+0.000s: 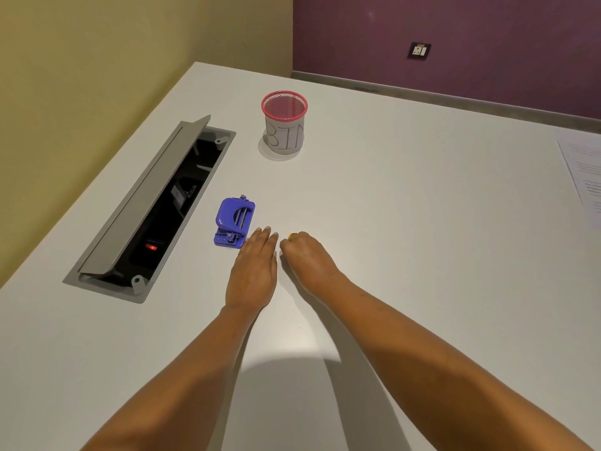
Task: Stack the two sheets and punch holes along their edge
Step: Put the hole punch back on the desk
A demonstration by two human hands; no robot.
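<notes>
**Sheets lying far right, punch by the left grip**

The sheets (583, 177) are lying at the counter's (422, 271) far right edge, cut off by the frame and well apart from both hands. The right grip (305, 255) is sitting nearer to them, so the reach is probably going rightward and away. Its fingers are curling under, with nothing showing in them. The left grip (253, 271) is resting flat with its fingers straight and together, their tips just beside the punch (234, 222). The punch's long axis is running away from the person. Counting: one punch and one bin (284, 131). Printed paper is showing, but the number of sheets cannot be told.
</notes>
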